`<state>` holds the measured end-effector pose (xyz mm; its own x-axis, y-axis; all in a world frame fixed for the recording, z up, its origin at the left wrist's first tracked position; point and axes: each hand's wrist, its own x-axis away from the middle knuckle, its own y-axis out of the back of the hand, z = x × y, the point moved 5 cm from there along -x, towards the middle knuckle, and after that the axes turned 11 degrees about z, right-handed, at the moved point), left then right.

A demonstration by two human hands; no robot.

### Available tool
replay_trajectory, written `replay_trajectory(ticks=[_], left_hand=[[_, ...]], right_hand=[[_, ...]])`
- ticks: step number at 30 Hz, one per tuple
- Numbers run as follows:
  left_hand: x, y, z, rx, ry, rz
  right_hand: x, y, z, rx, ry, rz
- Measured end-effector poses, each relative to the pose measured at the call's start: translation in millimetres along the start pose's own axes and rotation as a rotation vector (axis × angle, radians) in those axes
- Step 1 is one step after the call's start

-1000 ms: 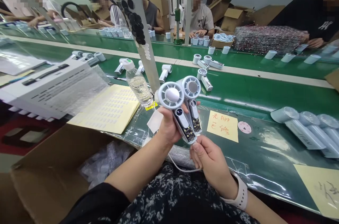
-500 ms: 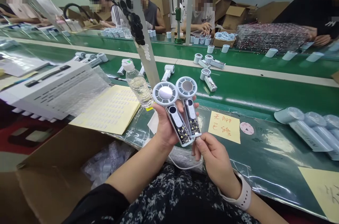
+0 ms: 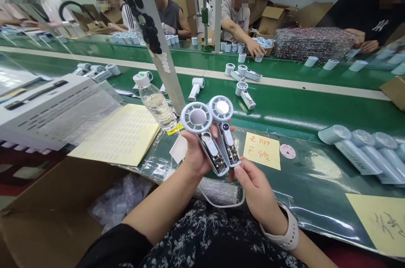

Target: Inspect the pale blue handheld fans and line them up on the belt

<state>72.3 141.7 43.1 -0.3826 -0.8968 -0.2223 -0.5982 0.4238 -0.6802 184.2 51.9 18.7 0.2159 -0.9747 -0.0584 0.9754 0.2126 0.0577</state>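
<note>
Tabletop (image 3: 303, 179), one, green, glossy, under clear film.
Cardboard box (image 3: 38, 221), one, at lower left, clear plastic bags inside.
Slotted case (image 3: 47, 107), one, white, at left.
Post (image 3: 167, 74), one, slanting, bearing black discs and smaller white ones.
Yellow sheet (image 3: 110, 141), one, with rows of small white labels, beside the case.
Row of pale blue fans (image 3: 357, 158), lying at right.
Bottle (image 3: 155, 105), one, clear, part full, tilted, white cap.
Hands, two: left hand (image 3: 194, 158) wrapped around both handles of the held pair; right hand (image 3: 253, 183), fingers curled, touching the foot of the right-hand fan; whether it grips fan or cable cannot be told.
Handheld fans, two, pale blue, side by side above the tabletop edge: left fan (image 3: 207, 139), right fan (image 3: 225, 131); circuit boards exposed in both handles.
Note (image 3: 262, 150), one, yellow, red handwriting.
Cable (image 3: 218, 205), one, white, looped below the fans.
Sticker (image 3: 287, 151), one, round, pink, just beside the note.
</note>
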Motion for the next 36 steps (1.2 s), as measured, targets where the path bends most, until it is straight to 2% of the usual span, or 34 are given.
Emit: replay_trajectory(ticks=[3, 5, 7, 8, 9, 11, 13, 15, 18, 21, 23, 26, 32, 34, 36], left_hand=[[-3.3, 17.9, -12.6, 0.005, -0.084, -0.097], [-0.5, 28.3, -16.5, 0.007, -0.105, -0.121], [6.3, 34.1, -8.7, 0.038, -0.008, -0.069], [11.3, 35.9, -0.5, 0.066, 0.076, -0.031], [17.3, 37.4, 9.2, 0.103, 0.167, 0.002], [29.7, 40.8, 30.0, 0.179, 0.343, 0.039], [38.9, 44.1, 46.5, 0.227, 0.473, 0.056], [42.7, 45.8, 55.4, 0.243, 0.533, 0.083], [42.3, 45.3, 57.6, 0.26, 0.538, 0.126], [41.8, 45.2, 54.6, 0.278, 0.499, 0.124], [41.4, 46.0, 50.5, 0.29, 0.433, 0.104], [39.1, 46.2, 43.8, 0.328, 0.347, 0.088], [30.9, 44.1, 37.5, 0.407, 0.294, 0.11], [32.5, 42.7, 37.0, 0.391, 0.267, 0.113], [37.8, 38.5, 37.4, 0.335, 0.268, 0.112]], right_hand=[[3.7, 17.2, 12.2, 0.185, 0.111, 0.079], [-3.7, 38.0, 3.5, 0.384, 0.029, 0.124], [-22.6, 68.8, -15.7, 0.658, -0.139, 0.059], [-35.4, 86.8, -24.4, 0.81, -0.212, -0.053], [-50.4, 100.9, -33.0, 0.868, -0.251, -0.127], [-84.7, 117.3, -48.3, 0.93, -0.281, -0.193], [-118.5, 122.2, -59.3, 0.967, -0.294, -0.214], [-146.3, 122.9, -65.6, 1.003, -0.321, -0.246], [-172.7, 126.5, -67.5, 1.041, -0.379, -0.314], [-182.4, 130.0, -62.9, 1.068, -0.387, -0.344], [-179.9, 125.2, -57.8, 1.088, -0.353, -0.331], [-161.4, 103.3, -49.4, 1.115, -0.27, -0.266], [-85.5, 43.2, -33.1, 1.099, -0.081, 0.039], [-59.4, 32.1, -30.3, 0.99, -0.058, 0.09], [-39.1, 27.7, -29.1, 0.73, -0.064, 0.062]])
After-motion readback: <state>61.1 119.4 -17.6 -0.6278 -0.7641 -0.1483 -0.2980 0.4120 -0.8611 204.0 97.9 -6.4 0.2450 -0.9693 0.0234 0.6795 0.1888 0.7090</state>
